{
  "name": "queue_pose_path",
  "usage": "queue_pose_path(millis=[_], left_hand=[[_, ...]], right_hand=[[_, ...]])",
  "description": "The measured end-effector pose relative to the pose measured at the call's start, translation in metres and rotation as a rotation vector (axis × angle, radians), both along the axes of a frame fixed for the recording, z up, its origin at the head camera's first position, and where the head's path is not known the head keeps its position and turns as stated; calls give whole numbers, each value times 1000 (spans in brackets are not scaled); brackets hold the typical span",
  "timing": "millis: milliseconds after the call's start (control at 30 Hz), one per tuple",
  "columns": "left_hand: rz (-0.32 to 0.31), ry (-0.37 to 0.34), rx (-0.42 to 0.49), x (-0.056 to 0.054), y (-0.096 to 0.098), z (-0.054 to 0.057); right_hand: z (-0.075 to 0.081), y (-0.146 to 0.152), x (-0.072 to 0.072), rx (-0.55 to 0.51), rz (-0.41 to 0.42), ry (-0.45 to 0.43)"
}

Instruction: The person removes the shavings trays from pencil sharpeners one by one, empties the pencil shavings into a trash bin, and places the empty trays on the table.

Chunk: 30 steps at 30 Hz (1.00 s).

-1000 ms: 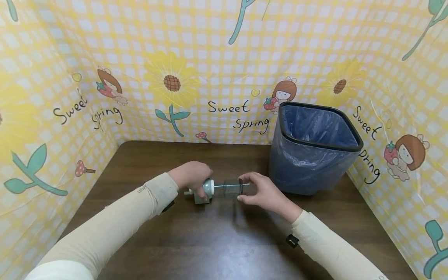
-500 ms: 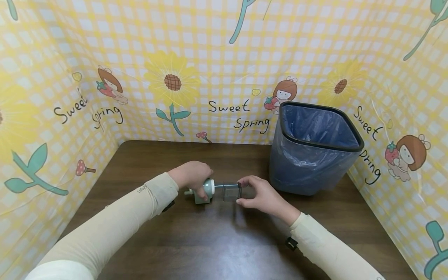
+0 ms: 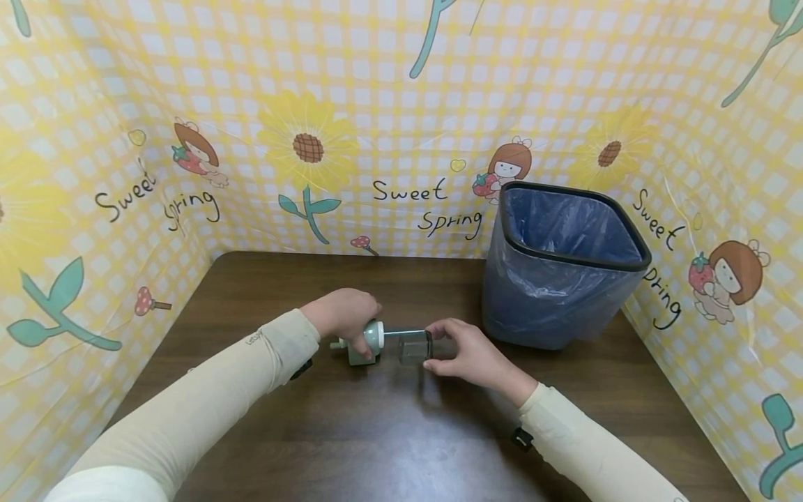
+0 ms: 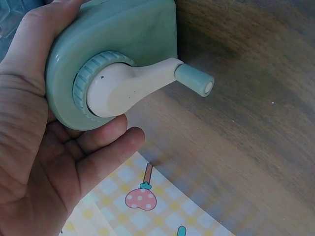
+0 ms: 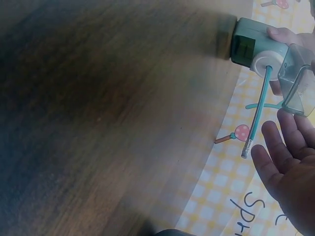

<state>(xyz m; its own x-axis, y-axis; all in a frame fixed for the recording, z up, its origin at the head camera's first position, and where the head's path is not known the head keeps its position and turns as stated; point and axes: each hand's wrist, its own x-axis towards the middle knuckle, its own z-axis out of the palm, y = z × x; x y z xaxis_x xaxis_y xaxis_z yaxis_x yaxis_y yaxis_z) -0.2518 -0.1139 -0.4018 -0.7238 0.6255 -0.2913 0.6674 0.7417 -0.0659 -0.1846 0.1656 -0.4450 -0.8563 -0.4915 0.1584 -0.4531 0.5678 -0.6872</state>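
Note:
A green hand-crank pencil sharpener (image 3: 360, 354) stands on the table, and my left hand (image 3: 343, 315) grips its body from above. Its white crank (image 4: 130, 88) with a green knob points away from the palm in the left wrist view. A teal pencil (image 5: 259, 108) sticks out of the sharpener's white round front, its eraser end outward. Below that front is a dark opening (image 5: 243, 50). To the sharpener's right, my right hand (image 3: 477, 355) holds a clear shavings drawer (image 3: 412, 350) between thumb and fingers, just in front of the pencil and apart from the sharpener.
A blue trash bin (image 3: 552, 300) with a black rim and a clear liner stands at the back right of the brown wooden table (image 3: 314, 432). Yellow checked cloth (image 3: 401, 125) with printed flowers closes in the back and sides.
My right hand has brought the clear drawer slightly toward the front edge, off the line of the pencil it overlapped earlier. The left hand and the sharpener have stayed in place.

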Motion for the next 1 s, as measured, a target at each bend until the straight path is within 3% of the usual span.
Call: queue_pose_path(millis=[433,1000], left_hand=[[-18,13,-15,-3,0,-2],[-26,15,-5,-2,-1,-2]], right_hand=[[-3,0,3,50,17,34],[-21,-3,3,108,62,37]])
